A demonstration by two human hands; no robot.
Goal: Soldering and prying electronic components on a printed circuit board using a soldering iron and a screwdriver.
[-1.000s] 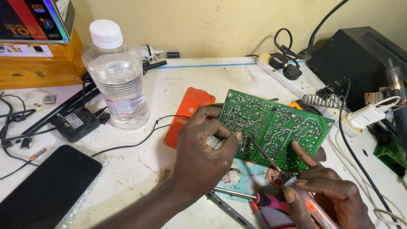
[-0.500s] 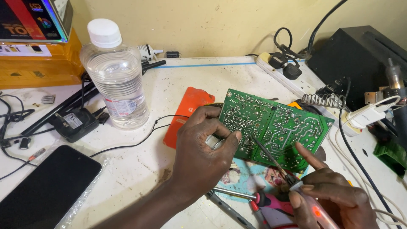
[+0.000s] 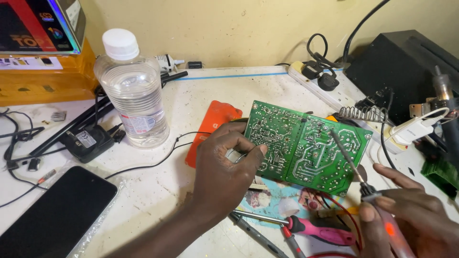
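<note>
Two bare hands are working over a green circuit board (image 3: 306,143), which is lying solder-side up near the middle of the white, scuffed counter (image 3: 158,191). The left hand (image 3: 224,172) is gripping the board's edge at nine o'clock, its fingers (image 3: 248,149) curled together and clamped on the rim, propping the board slightly tilted. The right hand (image 3: 411,215), down at four o'clock from the board, is holding a soldering iron (image 3: 377,205) like a pen, its grip closed around the translucent handle; the thin metal tip is slanting up toward eleven o'clock and resting on the board's shiny traces near its right side.

At ten o'clock from the board a clear plastic bottle (image 3: 134,95) with a white cap is standing upright, holding colourless liquid. Between bottle and board a flat orange pad (image 3: 210,126) is lying, partly under the board. A black phone (image 3: 52,215) is lying glossy and face up at eight o'clock, and a pink-handled tool (image 3: 320,230) is lying at six o'clock, just below the board. At two o'clock a coiled wire iron stand (image 3: 363,113) is sitting beside a white power strip (image 3: 315,86).
</note>
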